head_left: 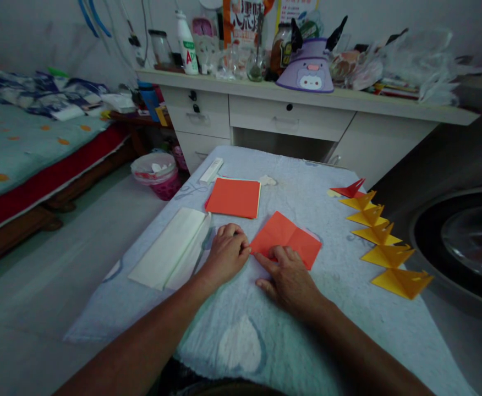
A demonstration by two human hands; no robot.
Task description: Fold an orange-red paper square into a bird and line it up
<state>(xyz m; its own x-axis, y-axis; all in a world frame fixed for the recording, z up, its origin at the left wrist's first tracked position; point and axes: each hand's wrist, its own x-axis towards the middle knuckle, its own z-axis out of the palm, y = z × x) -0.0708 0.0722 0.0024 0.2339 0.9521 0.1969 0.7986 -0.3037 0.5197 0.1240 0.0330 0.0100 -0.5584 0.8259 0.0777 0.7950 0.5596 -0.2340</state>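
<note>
A creased sheet of red-orange origami paper (276,234) lies on the cloth-covered table (241,341). My left hand (229,250) is closed, its fingertips pinching the paper's left corner. My right hand (288,275) rests on the lower part of the sheet, index finger stretched toward that same corner and thumb apart on the cloth. It covers part of the paper's near edge. Beyond my hands sits a stack of square orange paper (235,198) with other colours showing at its edges.
Several folded yellow paper pieces (387,256) and a red one (350,190) line the table's right side. Left of my hands lies a pale folded packet (169,247). A white strip-shaped object (211,171) lies behind. A cluttered white desk (261,93) stands beyond; a pink bin (158,173) is on the floor.
</note>
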